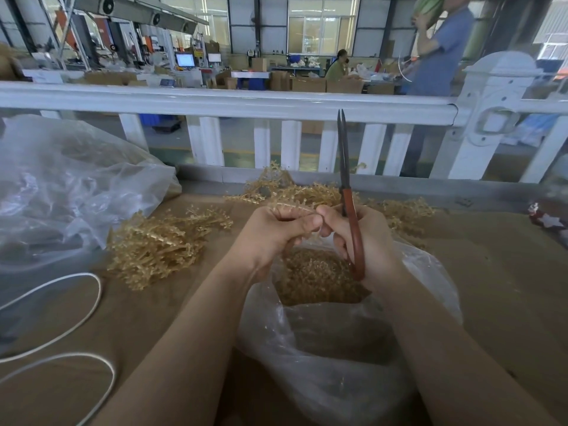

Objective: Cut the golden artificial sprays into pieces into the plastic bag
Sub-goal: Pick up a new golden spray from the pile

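Observation:
My left hand point(273, 233) grips a thin golden spray point(292, 206) just above the open clear plastic bag point(322, 358), which holds several cut golden pieces point(313, 275). My right hand point(365, 238) holds red-handled scissors point(350, 210) with the dark blades pointing straight up and nearly together; its thumb and forefinger also pinch the spray's end next to my left thumb. A heap of golden sprays point(159, 241) lies on the brown table to the left, and another heap point(295, 189) lies behind my hands.
A large crumpled plastic bag point(70, 186) fills the left side. A white cord point(76, 327) loops over the table's near left. A white railing point(246, 103) runs along the far edge. A person in blue stands beyond it at right. A small red and white ornament point(547, 219) lies far right.

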A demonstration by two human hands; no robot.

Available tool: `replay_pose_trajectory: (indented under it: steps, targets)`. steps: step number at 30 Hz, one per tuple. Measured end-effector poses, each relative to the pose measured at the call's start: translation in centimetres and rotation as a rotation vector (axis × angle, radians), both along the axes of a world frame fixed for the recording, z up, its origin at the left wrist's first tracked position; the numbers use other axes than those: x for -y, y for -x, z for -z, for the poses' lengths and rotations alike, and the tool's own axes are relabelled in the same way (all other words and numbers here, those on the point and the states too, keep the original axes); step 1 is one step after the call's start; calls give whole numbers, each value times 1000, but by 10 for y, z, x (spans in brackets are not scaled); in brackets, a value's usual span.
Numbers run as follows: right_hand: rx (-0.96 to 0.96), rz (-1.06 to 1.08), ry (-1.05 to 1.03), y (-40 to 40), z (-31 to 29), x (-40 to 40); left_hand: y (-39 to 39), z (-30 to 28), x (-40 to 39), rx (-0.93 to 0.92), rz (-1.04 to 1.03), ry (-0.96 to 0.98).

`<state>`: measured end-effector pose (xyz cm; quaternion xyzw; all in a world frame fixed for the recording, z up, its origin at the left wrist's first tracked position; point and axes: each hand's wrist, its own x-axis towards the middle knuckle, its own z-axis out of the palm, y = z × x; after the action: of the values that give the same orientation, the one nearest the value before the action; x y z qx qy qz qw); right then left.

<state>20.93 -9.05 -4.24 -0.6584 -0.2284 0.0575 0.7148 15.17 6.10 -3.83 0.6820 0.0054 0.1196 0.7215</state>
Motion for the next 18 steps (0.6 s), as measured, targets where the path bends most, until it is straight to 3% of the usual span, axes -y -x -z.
replay_pose_trajectory:
  steps: [4,11,18]
  targets:
    - [-49,-51,-28,2,-3,2,0,0,-2,66,9,67]
    - [-2,26,116,1,-3,3,1,1,0,99,-41,78]
    - [224,181,398,-9,-1,7,-1,-2,-7,102,-234,-20]
